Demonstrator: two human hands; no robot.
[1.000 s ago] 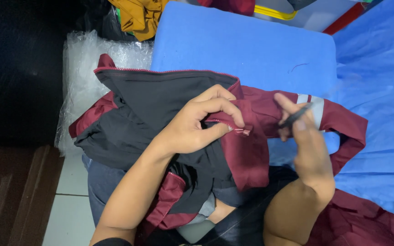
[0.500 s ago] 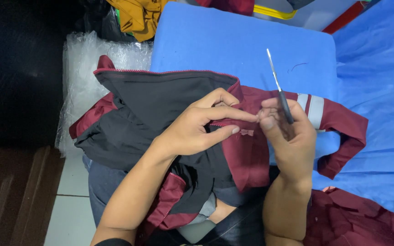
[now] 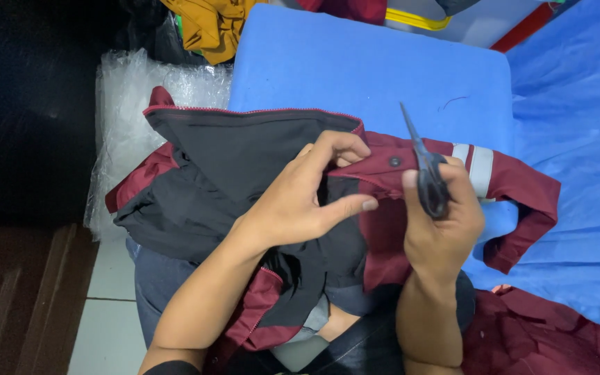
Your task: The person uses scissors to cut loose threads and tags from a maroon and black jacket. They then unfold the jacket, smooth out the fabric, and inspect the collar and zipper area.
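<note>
Head view: garment (image 3: 258, 173), maroon with black lining, lies bunched across the person's lap and partly over a blue padded counter (image 3: 369, 69). Left hand (image 3: 300, 198) rests on the garment; its fingers curl over a maroon fold and pinch the cloth, thumb extended toward the right hand, so the left grip is clamped on the fabric. Right hand (image 3: 442, 215) is closed around a small dark thread snip (image 3: 425, 167), blade tip pointing up and away from the body, just beside a dark snap button (image 3: 395, 161) on the maroon band. A sleeve with two pale reflective stripes (image 3: 472, 165) extends to the right over blue cloth (image 3: 578, 139). Clear plastic wrap (image 3: 130, 97) lies left of the counter (on a tiled floor). Mustard-yellow fabric (image 3: 210, 24) sits at the top edge.
</note>
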